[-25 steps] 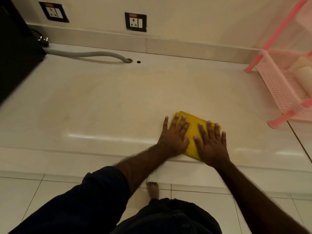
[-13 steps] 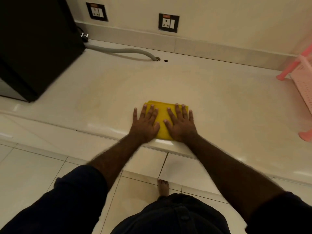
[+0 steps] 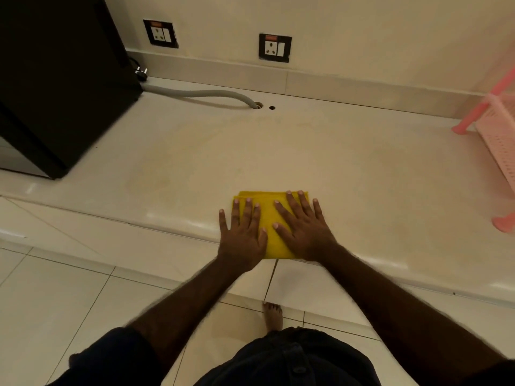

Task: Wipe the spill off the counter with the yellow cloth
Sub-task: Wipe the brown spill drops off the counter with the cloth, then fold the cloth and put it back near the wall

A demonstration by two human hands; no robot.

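The folded yellow cloth (image 3: 269, 215) lies flat on the cream counter (image 3: 362, 176), right at its front edge. My left hand (image 3: 242, 238) presses down on the cloth's left part, fingers spread, with the outer fingers resting on the bare counter. Beside it, my right hand (image 3: 303, 232) presses flat on the right part. Most of the cloth is hidden under both palms. Faint yellowish smears (image 3: 156, 179) show on the counter to the left and behind the cloth.
A black appliance (image 3: 55, 79) stands at the counter's left end, with a grey hose (image 3: 200, 93) running from it into a hole. A pink plastic rack (image 3: 498, 135) stands at the right edge. Two wall sockets (image 3: 274, 48) are behind. My bare foot (image 3: 273, 316) is on the tiled floor.
Both hands slid the cloth left along the front edge, away from the pink rack, until it lay in line with the hose hole. It has barely shifted in the last half second.
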